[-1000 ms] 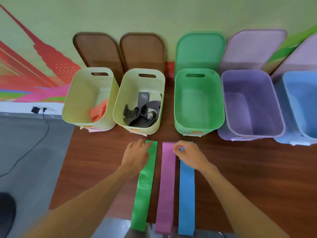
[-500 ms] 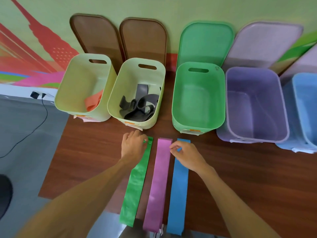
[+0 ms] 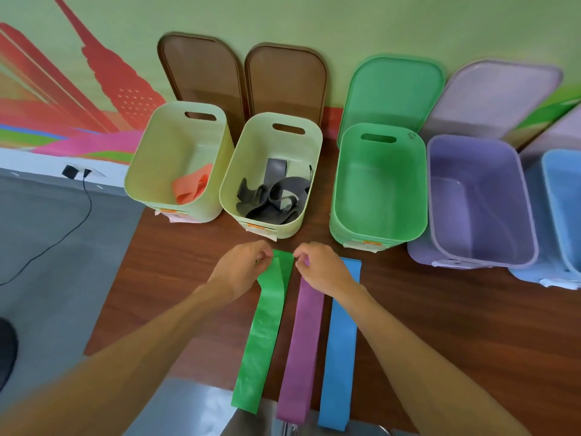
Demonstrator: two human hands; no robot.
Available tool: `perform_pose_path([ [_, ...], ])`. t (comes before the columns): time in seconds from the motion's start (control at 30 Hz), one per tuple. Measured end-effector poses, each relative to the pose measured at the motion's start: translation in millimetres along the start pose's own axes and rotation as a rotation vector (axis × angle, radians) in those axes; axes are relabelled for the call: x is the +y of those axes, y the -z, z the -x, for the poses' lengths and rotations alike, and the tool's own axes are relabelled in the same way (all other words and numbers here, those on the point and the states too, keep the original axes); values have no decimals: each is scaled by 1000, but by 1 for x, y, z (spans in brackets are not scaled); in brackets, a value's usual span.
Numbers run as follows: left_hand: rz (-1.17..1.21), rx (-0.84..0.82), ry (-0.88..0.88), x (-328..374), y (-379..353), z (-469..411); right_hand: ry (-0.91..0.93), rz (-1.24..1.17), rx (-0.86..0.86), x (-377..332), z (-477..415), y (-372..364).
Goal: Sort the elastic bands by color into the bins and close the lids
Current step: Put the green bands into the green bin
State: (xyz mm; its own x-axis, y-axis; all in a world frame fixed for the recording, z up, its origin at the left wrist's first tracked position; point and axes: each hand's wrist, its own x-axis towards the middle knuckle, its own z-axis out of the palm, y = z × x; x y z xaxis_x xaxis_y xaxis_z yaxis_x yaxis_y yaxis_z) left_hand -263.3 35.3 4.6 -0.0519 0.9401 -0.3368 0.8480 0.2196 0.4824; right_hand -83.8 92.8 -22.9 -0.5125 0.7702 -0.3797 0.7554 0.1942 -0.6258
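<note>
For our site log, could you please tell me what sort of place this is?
Probably an indoor activity or training room set up for sorting: a bright mural on the wall, a wooden table, and a row of coloured bins.

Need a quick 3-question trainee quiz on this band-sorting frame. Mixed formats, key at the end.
1. True or false: the green plastic bin already holds a band.
2. Which band does the left hand pinch at its far end?
A. the flat green elastic band
B. the purple one
C. the blue one
3. How many bands lie stretched out on the brown wooden table?

Key: 1 false; 2 A; 3 three.
</note>
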Motion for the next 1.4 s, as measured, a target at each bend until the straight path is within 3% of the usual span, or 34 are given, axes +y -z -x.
perform_pose_path([
  [0.2,28,-92,19,-8,24,8,-124,218,28,-22,-12,-25],
  [0.3,53,-63,15,-12,33,13,-127,286,63,-29,-12,-34],
  [0.43,124,11,40,-18,41,20,-152,286,109,-33,-16,-41],
  [0.63,180,-33,83,-28,48,26,-261,222,186,-42,-27,-45],
  [0.8,503,-60,189,-23,58,26,-264,198,218,-42,-16,-40],
  [1.03,961,-184,247,-9,80,39,-208,56,95,-55,18,-9],
  [1.23,990,-256,97,26,108,53,-79,38,-7,-82,66,41],
  [1.4,926,-326,-72,69,120,59,-98,-33,162,-100,107,73],
])
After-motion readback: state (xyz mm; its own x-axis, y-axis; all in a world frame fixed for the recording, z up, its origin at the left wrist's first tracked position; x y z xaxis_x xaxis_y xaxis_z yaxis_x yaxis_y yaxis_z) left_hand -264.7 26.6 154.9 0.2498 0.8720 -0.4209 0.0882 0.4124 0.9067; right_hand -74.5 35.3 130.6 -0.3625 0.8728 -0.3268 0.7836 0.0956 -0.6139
